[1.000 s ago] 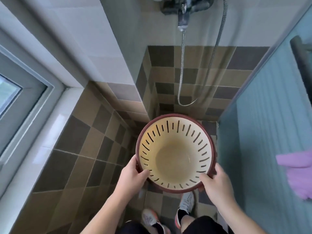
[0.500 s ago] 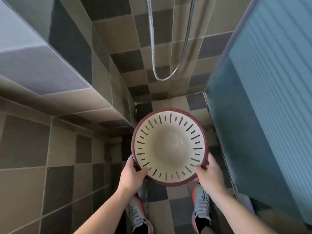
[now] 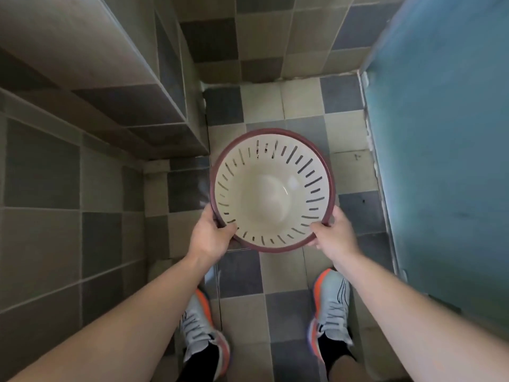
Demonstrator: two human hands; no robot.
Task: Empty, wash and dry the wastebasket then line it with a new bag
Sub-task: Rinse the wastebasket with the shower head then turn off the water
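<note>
A round cream wastebasket (image 3: 264, 194) with a dark red rim and slotted walls is held upright above the tiled floor, its mouth facing me. It looks empty inside. My left hand (image 3: 212, 232) grips the rim at the near left, thumb hooked over the edge. My right hand (image 3: 334, 232) grips the rim at the near right the same way. No bag is in view.
Tiled walls and a stepped tiled ledge (image 3: 115, 100) close in on the left and ahead. A blue-green frosted panel (image 3: 446, 139) stands on the right. My two shoes (image 3: 203, 332) rest on the checkered floor (image 3: 297, 100) below the basket.
The view has tipped down from the shower tap and hose toward the floor. The basket has come lower with it, still held by both hands.
</note>
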